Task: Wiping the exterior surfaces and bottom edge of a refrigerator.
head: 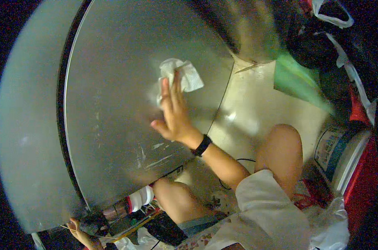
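My right hand (175,115), with a black band at the wrist, lies with its fingers extended over a crumpled white cloth or tissue (192,76). It presses the cloth against a large smooth grey panel (120,93), which looks like part of a refrigerator. Pale streaks mark the panel below the hand. A dark seam with a bright edge (62,93) divides this panel from another grey section at the left. At the bottom left, my left hand (78,232) is at the panel's lower edge, close to a thin cord; its grip is unclear.
My bent knees (279,147) are close to the panel over a pale tiled floor (239,122). A labelled bucket-like container (336,156) stands at the right, a green sheet (292,78) above it. White-lidded containers (140,198) and plastic bags (332,222) lie lower down.
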A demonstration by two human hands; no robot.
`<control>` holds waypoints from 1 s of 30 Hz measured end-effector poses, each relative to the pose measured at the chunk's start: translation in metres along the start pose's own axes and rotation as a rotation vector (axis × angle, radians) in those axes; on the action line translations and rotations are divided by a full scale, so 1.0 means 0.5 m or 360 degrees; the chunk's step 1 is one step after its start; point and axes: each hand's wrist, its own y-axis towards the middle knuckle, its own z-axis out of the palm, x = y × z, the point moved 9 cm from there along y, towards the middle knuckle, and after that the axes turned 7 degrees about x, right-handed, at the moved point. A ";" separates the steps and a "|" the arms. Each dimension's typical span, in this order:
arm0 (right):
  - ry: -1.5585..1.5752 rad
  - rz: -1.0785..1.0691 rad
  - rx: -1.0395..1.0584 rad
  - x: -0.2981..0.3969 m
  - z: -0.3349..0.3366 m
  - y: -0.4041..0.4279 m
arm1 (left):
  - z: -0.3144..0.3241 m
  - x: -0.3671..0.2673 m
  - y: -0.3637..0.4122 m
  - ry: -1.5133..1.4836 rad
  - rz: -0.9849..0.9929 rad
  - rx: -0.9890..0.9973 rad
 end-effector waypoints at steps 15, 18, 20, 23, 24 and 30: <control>-0.0274 -0.0348 -0.0008 0.234 0.025 0.133 | 0.084 -0.103 -0.073 -0.0328 0.0065 -0.0064; -0.0005 -0.0511 0.0353 0.344 0.109 0.088 | 0.079 -0.077 -0.059 -0.0374 0.0069 0.0154; -0.0075 -0.0479 0.0299 0.317 0.120 0.042 | 0.082 -0.102 -0.074 -0.0245 0.0037 -0.0033; -0.0293 -0.0220 0.0178 0.181 0.091 -0.021 | 0.074 -0.071 -0.066 -0.0443 -0.0066 0.0059; -0.0291 0.0072 0.0118 0.097 0.068 -0.052 | 0.072 -0.066 -0.061 -0.0453 -0.0075 0.0066; -0.0042 0.0983 -0.0092 -0.133 0.022 -0.121 | 0.036 -0.060 -0.063 -0.0409 0.0012 -0.0214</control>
